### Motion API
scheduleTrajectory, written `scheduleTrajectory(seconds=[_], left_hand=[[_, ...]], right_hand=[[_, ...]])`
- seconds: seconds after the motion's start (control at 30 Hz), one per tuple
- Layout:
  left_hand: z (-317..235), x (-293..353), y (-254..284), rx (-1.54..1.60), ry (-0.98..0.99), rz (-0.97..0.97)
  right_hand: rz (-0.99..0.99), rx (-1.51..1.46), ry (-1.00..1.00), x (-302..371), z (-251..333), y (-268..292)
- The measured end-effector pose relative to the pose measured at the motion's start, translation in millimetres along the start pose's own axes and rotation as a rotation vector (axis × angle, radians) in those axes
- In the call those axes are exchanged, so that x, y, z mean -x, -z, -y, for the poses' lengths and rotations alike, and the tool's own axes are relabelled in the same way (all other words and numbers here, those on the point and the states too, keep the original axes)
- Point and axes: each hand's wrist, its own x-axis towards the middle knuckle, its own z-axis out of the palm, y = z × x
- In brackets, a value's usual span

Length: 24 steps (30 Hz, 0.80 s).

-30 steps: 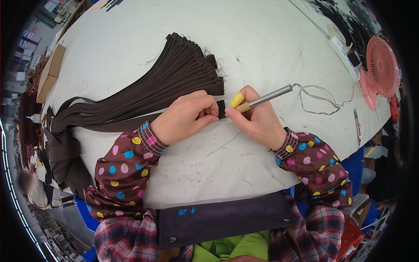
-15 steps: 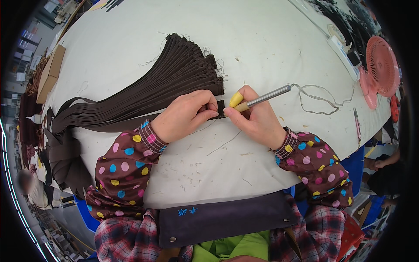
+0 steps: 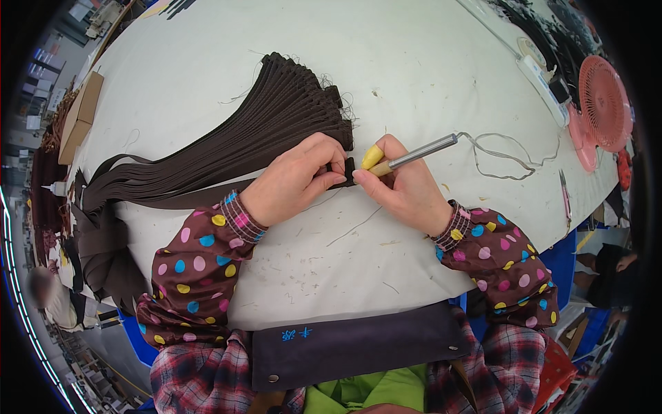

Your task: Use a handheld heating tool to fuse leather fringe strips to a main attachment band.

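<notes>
Your left hand [image 3: 298, 181] pinches the end of a brown strap [image 3: 207, 196]. At its 3 o'clock, your right hand [image 3: 403, 185] grips a yellow-tipped metal tool [image 3: 407, 156].

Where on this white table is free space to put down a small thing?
The white table is bare beyond the fanned stack of dark brown fabric strips, up to the pink round fan. The near edge holds only thread scraps. It is crowded where the left hand and right hand meet.
</notes>
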Motion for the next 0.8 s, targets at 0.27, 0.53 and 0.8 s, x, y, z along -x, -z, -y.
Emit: scheduleTrajectory(seconds=[0.27,0.53,0.8], left_hand=[[-1,-1,0,-0.001,-0.004,-0.006],[-1,0,0,0.001,0.006,-0.01],[-13,2,-3,0.255,0.367,0.038]], right_hand=[[0.0,0.007,0.001,0,0,1],[0.0,0.006,-0.018,0,3,1],[-0.092,-0.09,0.032,0,-2,1]])
